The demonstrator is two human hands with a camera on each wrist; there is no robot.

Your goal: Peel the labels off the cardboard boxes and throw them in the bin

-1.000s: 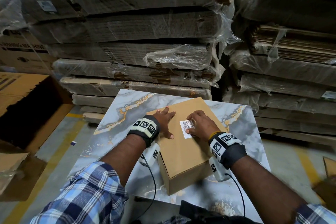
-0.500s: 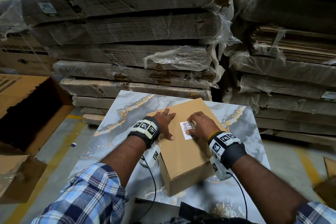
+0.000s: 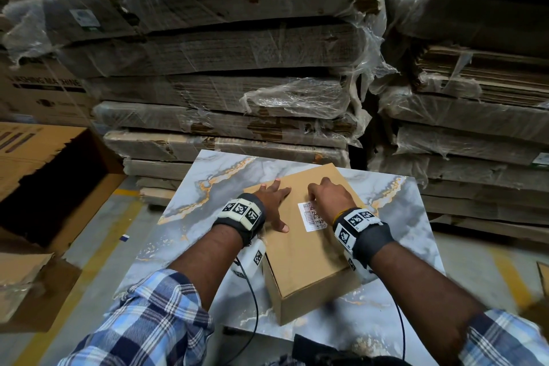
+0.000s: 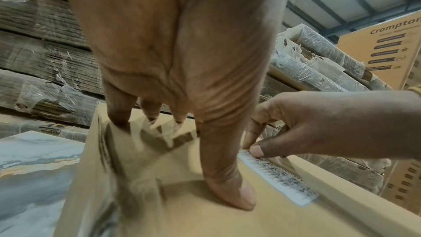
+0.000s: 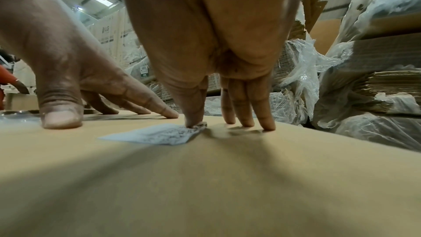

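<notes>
Here the right hand (image 3: pixel 331 197) pinches the far corner of the label (image 3: pixel 312 216), barely lifted. The left hand (image 3: pixel 271 200) lies flat, fingers straight, pinning the box (image 3: pixel 309 249) on the table (image 3: pixel 190 235). Peeling is just starting; next, a slow, low pull toward the body.

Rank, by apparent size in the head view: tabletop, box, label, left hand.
1. tabletop
2. box
3. left hand
4. label

The box stands nearer the camera, yet the tabletop plainly looks larger.
</notes>
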